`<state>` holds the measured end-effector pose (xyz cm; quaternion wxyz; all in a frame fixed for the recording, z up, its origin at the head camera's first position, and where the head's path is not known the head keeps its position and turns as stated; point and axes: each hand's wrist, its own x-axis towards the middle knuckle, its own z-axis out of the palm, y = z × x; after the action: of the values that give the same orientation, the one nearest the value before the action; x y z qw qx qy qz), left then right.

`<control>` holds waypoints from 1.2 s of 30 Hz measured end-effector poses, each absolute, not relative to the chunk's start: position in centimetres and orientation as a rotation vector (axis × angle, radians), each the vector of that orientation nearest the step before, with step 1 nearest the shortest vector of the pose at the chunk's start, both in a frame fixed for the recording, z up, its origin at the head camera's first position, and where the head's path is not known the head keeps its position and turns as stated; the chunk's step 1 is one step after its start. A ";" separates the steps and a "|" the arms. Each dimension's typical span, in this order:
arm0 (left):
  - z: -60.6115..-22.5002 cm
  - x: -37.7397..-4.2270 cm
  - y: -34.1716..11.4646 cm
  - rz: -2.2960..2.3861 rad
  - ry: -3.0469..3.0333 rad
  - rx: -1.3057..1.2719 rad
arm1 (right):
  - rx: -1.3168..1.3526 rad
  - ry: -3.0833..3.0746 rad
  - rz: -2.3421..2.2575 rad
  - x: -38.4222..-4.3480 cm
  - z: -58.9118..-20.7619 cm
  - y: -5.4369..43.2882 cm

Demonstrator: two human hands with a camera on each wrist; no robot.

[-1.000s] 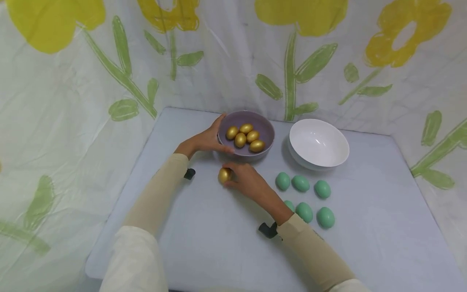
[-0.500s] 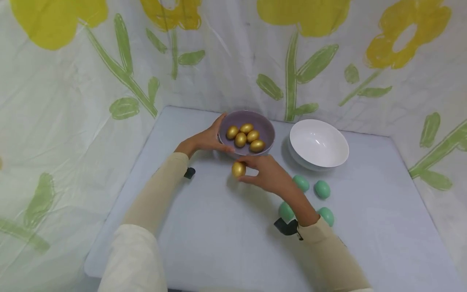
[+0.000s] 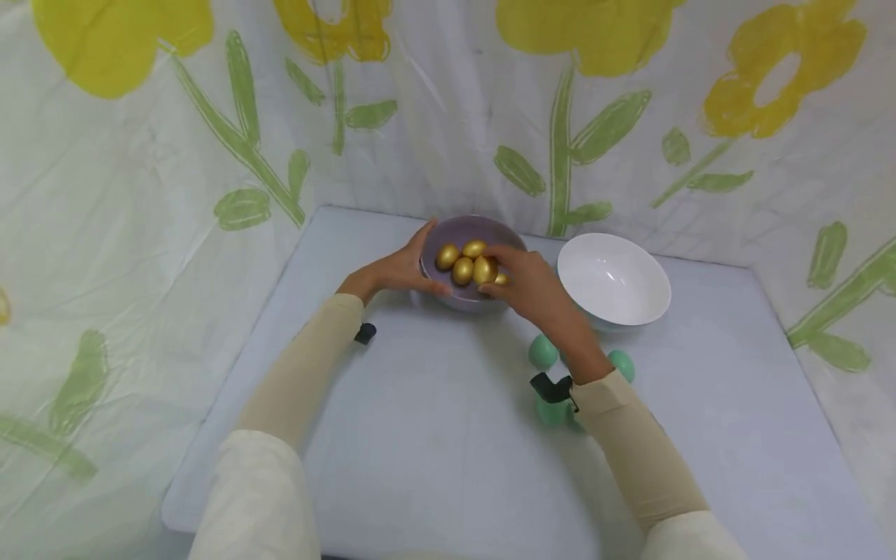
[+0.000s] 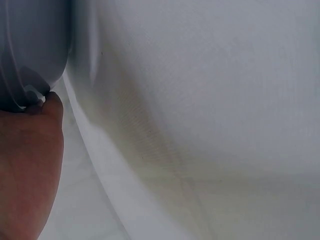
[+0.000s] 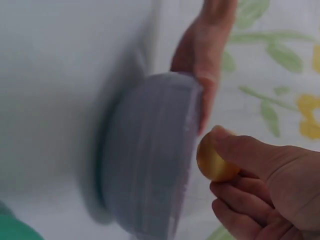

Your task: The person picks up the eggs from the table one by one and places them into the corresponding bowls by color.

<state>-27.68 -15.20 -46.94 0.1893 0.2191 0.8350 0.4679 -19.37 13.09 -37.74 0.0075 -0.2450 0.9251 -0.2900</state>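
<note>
My left hand (image 3: 400,268) holds the purple bowl (image 3: 467,225) at its left side, thumb at the front and fingers toward the back. The left wrist view catches part of that hand (image 4: 27,170) against the bowl's outer wall (image 4: 32,40). Between thumb and fingers, my right hand (image 3: 535,288) pinches a golden egg (image 5: 216,161) at the bowl's opening. Several other golden eggs (image 3: 448,256) lie inside the bowl; one is partly covered by the right hand. From the right wrist, the held egg appears beside the bowl's rim (image 5: 187,165).
A white bowl (image 3: 609,272) stands to the right of the purple one. Several green eggs (image 3: 543,352) lie on the table (image 3: 420,435) below it, partly hidden under my right forearm. A flower-printed curtain (image 3: 448,140) hangs behind the table.
My right hand has lifted the golden egg off the table and carried it up and right, over the purple bowl. The left hand has stayed at the bowl.
</note>
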 end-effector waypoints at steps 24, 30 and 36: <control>-46.5 -27.6 -14.9 1.273 2.368 0.593 | -0.762 2.842 -0.396 -23.0 -40.2 9.8; -46.7 -27.6 -15.1 1.279 2.365 0.589 | -0.784 2.841 -0.333 -23.6 -40.7 9.5; -46.7 -27.6 -15.2 1.269 2.366 0.575 | -0.750 2.852 -0.304 -24.0 -41.2 9.1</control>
<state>-27.62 -15.18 -46.72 0.1969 0.2052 0.8448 0.4532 -23.98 9.11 -41.19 0.0884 -0.2519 0.9583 -0.1023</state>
